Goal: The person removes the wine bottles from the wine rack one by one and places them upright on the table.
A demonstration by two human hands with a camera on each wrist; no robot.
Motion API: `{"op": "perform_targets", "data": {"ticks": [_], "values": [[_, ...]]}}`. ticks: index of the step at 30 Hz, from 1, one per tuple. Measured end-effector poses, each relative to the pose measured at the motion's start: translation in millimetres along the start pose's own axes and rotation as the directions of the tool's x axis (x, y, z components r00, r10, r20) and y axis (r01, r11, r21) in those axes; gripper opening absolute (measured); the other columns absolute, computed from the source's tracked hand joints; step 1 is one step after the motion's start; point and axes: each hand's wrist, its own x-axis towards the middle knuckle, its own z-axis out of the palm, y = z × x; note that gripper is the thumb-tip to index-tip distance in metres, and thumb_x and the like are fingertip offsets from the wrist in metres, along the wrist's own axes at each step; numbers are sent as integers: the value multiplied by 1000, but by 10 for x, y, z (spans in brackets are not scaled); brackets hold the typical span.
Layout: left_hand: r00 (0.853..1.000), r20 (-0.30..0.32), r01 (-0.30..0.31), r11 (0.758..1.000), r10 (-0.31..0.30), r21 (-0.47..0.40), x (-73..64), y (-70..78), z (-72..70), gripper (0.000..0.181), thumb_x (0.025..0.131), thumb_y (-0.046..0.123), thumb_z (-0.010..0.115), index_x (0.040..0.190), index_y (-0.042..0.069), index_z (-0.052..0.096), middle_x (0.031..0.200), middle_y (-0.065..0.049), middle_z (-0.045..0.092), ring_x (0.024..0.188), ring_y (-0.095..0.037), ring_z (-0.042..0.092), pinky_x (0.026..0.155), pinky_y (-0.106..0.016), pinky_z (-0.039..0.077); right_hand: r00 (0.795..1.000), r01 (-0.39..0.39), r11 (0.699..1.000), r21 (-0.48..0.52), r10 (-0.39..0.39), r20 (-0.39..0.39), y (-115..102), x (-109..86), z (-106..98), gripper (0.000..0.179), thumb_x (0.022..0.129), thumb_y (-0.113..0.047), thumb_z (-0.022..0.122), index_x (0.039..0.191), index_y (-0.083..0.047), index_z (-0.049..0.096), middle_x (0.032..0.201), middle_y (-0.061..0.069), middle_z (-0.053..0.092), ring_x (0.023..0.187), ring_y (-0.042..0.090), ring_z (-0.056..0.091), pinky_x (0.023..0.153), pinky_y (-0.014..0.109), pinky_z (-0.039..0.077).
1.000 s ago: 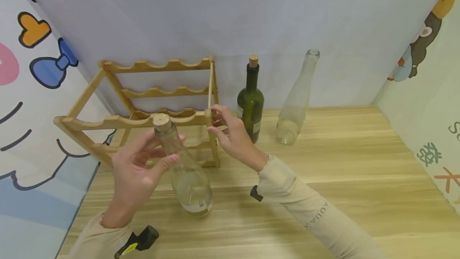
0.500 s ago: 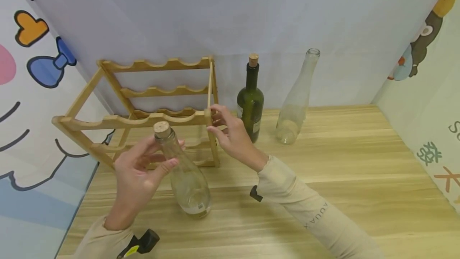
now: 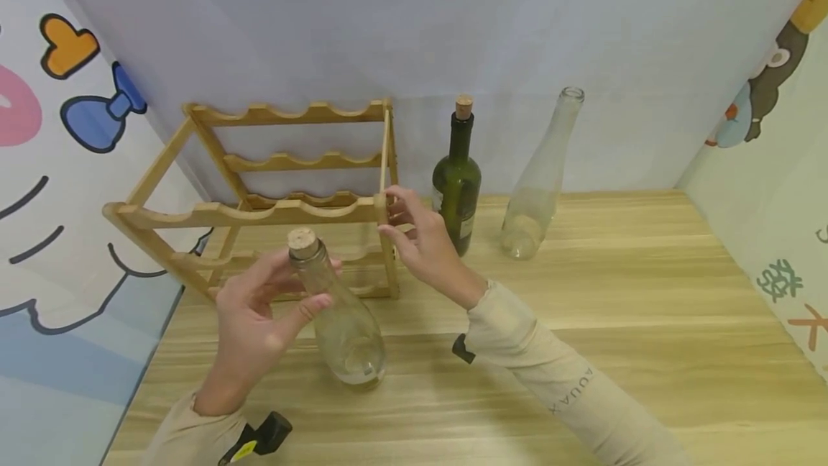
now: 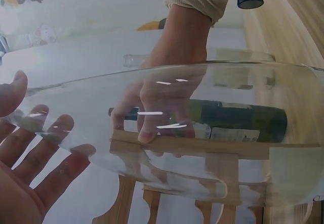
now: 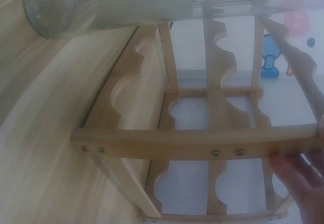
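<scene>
My left hand (image 3: 255, 329) holds a clear glass bottle (image 3: 352, 344) by its neck, thumb on the near side and fingers behind. A cork (image 3: 302, 243) plugs its mouth. The bottle stands in front of a wooden wine rack (image 3: 259, 216); whether its base touches the table, I cannot tell. My right hand (image 3: 427, 243) pinches the rack's near right upright close to the top. Through the glass in the left wrist view, the right hand's fingers (image 4: 147, 115) show on that upright. The right wrist view shows the rack's side bar (image 5: 192, 144) with its screws, and the bottle's base (image 5: 50, 6).
A corked green wine bottle (image 3: 456, 189) stands just right of the rack. Farther right is a clear bottle (image 3: 537, 185) without a cork. The wooden table (image 3: 582, 293) meets a pale back wall (image 3: 414, 27), with printed side walls at left and right.
My left hand and the corked clear bottle have come slightly nearer to me and to the right, the cork now lower in view. My right hand keeps its hold on the rack.
</scene>
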Motion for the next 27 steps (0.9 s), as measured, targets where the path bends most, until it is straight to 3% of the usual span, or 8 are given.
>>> {"op": "perform_targets", "data": {"ticks": [9,13,16,22,27], "values": [[999,43,-6,1000,7,-13,12,-18,-40,46,81,8,75,115,-16,55,108,-15,68,96,-22,66,80,-27,55,1000,-7,1000,9,7,-11,-21,-3,-1,42,89,-5,63,127,-3,44,97,16,64,86,24,66,63,23,56],[999,40,3,998,-1,-60,8,-25,-96,44,84,5,71,119,-15,54,112,-15,66,99,-23,64,83,-28,54,1000,2,1000,24,-1,-16,-18,3,-5,44,88,-4,63,128,-2,45,97,17,65,86,26,66,62,24,56],[999,13,32,996,-31,-84,-6,-16,-150,41,85,0,67,121,-14,54,116,-12,65,98,-20,64,80,-26,54,1000,-18,999,50,18,-5,-16,1,-25,45,88,-2,63,129,-1,44,98,19,64,88,29,66,63,27,57],[991,-49,123,992,-124,-19,-2,31,-253,35,83,-15,57,118,-14,56,116,-13,63,95,-18,66,80,-24,54,993,-105,990,95,100,59,-65,-19,-113,44,91,1,59,133,-5,45,108,18,63,98,26,64,76,27,56],[987,-96,121,991,-127,-64,48,50,-323,31,85,-17,53,116,-19,54,110,-18,64,100,-24,62,82,-30,54,982,-183,977,105,178,61,-168,-48,-174,34,90,4,60,123,1,54,108,17,64,97,25,65,75,29,56]]}}
